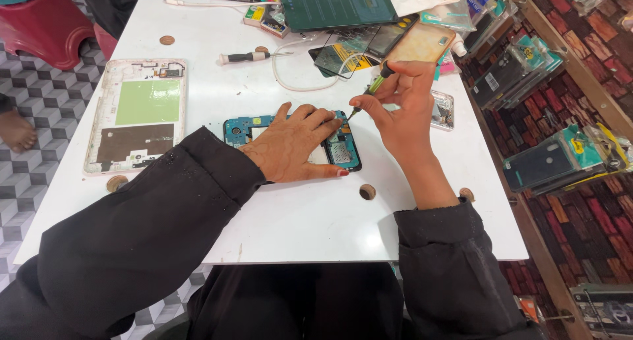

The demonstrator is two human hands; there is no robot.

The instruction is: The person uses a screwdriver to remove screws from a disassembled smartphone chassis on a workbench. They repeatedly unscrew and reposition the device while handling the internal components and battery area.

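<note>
An opened phone [343, 152] with a blue circuit board lies face down in the middle of the white table [297, 215]. My left hand [293, 145] rests flat on it and presses it against the table. My right hand [402, 106] grips a thin green-handled screwdriver [370, 89] between thumb and fingers. The screwdriver's tip points down at the phone's upper right corner.
A tablet back shell [137, 116] lies at the left. A black-handled screwdriver [247, 56], a white cable [297, 83], phone parts and a tan phone case [422, 43] sit behind. Packaged phone cases [560, 159] hang at the right. A red stool [46, 24] stands far left.
</note>
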